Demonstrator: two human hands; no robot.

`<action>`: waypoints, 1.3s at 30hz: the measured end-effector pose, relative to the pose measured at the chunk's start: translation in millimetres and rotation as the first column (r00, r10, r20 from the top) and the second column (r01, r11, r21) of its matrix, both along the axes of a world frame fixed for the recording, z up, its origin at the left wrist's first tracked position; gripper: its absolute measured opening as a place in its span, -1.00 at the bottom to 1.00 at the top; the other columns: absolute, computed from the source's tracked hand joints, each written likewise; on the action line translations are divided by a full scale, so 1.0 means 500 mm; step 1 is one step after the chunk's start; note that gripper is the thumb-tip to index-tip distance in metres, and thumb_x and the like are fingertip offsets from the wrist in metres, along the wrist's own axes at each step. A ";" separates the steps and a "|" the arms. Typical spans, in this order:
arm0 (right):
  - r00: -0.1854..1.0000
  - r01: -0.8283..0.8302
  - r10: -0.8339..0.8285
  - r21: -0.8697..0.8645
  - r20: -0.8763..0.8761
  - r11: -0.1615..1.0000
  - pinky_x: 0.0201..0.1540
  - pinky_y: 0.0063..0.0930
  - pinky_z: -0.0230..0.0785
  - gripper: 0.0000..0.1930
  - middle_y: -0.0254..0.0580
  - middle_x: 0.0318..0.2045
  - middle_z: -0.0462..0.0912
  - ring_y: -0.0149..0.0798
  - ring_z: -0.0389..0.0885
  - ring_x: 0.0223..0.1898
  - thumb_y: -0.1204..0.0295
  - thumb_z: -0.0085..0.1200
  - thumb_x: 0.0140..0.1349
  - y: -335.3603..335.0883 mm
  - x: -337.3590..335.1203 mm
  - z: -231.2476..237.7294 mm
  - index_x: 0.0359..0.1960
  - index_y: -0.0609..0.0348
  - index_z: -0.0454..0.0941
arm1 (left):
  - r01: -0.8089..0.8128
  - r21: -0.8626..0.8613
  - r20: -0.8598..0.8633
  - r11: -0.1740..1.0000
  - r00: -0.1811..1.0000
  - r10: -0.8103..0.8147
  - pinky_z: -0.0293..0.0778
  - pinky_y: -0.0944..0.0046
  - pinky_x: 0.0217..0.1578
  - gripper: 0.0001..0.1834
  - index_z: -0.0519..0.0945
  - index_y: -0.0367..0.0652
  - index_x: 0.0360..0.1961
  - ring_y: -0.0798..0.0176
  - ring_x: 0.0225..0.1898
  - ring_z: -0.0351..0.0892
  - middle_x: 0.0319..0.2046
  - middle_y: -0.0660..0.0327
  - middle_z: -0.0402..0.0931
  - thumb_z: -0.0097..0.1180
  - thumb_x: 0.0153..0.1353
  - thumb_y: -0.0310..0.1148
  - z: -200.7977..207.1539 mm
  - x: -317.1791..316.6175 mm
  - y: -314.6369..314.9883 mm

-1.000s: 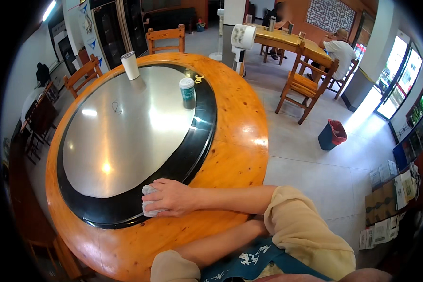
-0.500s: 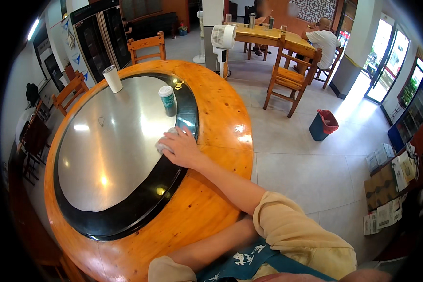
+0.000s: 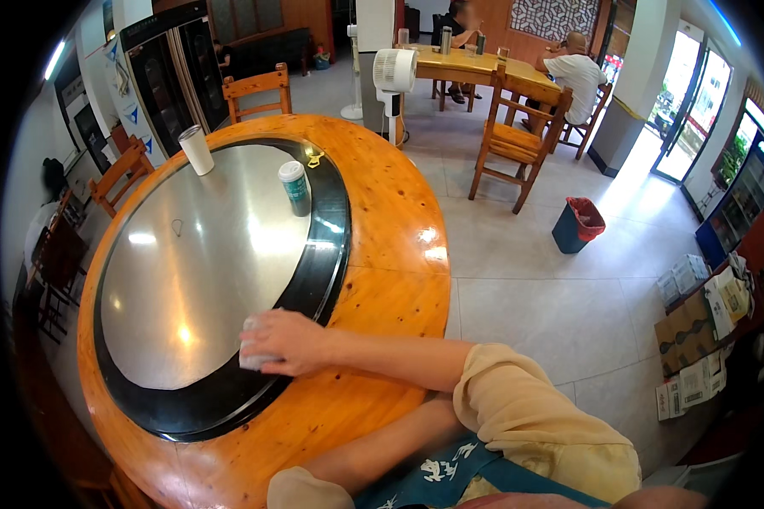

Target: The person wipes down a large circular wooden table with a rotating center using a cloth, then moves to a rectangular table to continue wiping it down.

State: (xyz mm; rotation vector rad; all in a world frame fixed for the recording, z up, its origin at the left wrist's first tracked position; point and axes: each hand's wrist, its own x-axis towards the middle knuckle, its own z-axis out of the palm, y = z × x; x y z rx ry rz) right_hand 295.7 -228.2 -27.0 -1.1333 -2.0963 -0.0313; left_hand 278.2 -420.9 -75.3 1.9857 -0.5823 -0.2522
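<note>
My right hand (image 3: 289, 341) is closed over a crumpled whitish cloth (image 3: 250, 355). It presses the cloth where the round metal plate (image 3: 204, 263) meets its black rim (image 3: 324, 270), on the near right side. A green-and-white lidded cup (image 3: 294, 188) stands on the far right of the plate, and a tall white cup (image 3: 197, 151) at the far edge. Between them and the rim lies a small yellow item (image 3: 314, 159). A thin dark loop (image 3: 176, 226) rests on the metal. My left forearm (image 3: 373, 445) crosses under the right arm, which hides the left hand.
The plate is set in a round wooden table (image 3: 390, 204). Wooden chairs (image 3: 518, 140) stand beyond it, with a white fan (image 3: 395, 72) and a lined bin (image 3: 577, 225) to the right. Two people sit at a far table (image 3: 484, 64). Cardboard boxes (image 3: 688, 335) are stacked at right.
My right hand, with the cloth, has slid along the black rim toward me and to the left. The cups have stayed in place. My left forearm has hardly moved.
</note>
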 end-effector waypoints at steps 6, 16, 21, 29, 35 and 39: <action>0.995 0.082 -0.079 -0.062 0.052 0.995 0.21 -0.11 0.11 -0.65 -0.25 0.08 0.48 -0.03 0.36 0.14 0.21 0.09 0.15 0.011 0.034 0.000 0.00 -0.14 0.50 | 0.033 0.034 -0.082 0.999 0.996 -0.030 0.30 0.12 0.12 -0.56 0.52 -0.05 0.03 0.05 0.11 0.40 0.04 0.05 0.47 0.14 0.11 -0.16 -0.020 -0.011 0.012; 0.659 0.752 -0.752 0.032 -0.031 0.658 0.22 -0.03 0.12 -0.48 0.18 0.19 0.30 0.17 0.31 0.18 0.17 0.09 0.12 0.031 0.180 -0.010 0.13 0.04 0.38 | 0.031 0.036 -0.121 0.999 0.992 -0.026 0.27 0.12 0.15 -0.54 0.50 -0.05 0.06 0.06 0.13 0.37 0.07 0.06 0.45 0.12 0.13 -0.14 -0.033 -0.016 0.028; 0.922 0.387 -0.388 -0.045 0.006 0.921 0.19 -0.07 0.20 -0.45 0.19 0.21 0.26 0.16 0.31 0.18 0.16 0.13 0.07 0.030 0.124 -0.009 0.11 0.07 0.41 | 0.033 0.043 -0.131 0.999 0.991 -0.027 0.25 0.12 0.16 -0.53 0.49 -0.05 0.07 0.06 0.15 0.36 0.08 0.06 0.44 0.11 0.14 -0.13 -0.035 -0.018 0.032; 0.995 -0.093 0.096 -0.076 0.042 0.993 0.23 -0.13 0.12 -0.53 0.04 0.18 0.34 0.05 0.28 0.21 0.21 0.15 0.13 0.007 -0.002 -0.001 0.10 -0.03 0.46 | 0.061 0.072 -0.184 0.996 0.982 -0.047 0.23 0.12 0.19 -0.51 0.47 -0.04 0.09 0.06 0.17 0.34 0.11 0.07 0.42 0.10 0.15 -0.12 -0.038 -0.023 0.040; 0.998 -0.048 0.050 -0.061 0.032 0.997 0.21 -0.12 0.08 -0.53 0.02 0.18 0.33 0.00 0.30 0.20 0.21 0.17 0.10 0.008 0.001 -0.005 0.08 -0.05 0.48 | 0.071 0.074 -0.213 0.995 0.976 -0.054 0.21 0.12 0.20 -0.50 0.46 -0.04 0.11 0.06 0.19 0.32 0.12 0.07 0.40 0.09 0.16 -0.10 -0.040 -0.023 0.042; 0.995 0.069 -0.062 -0.095 0.073 0.993 0.22 -0.09 0.06 -0.56 -0.02 0.19 0.34 0.01 0.31 0.20 0.17 0.14 0.11 0.012 0.023 -0.001 0.06 -0.08 0.48 | 0.070 0.057 -0.205 0.996 0.977 -0.057 0.20 0.12 0.21 -0.49 0.45 -0.03 0.12 0.06 0.20 0.31 0.14 0.07 0.40 0.08 0.16 -0.10 -0.044 -0.019 0.041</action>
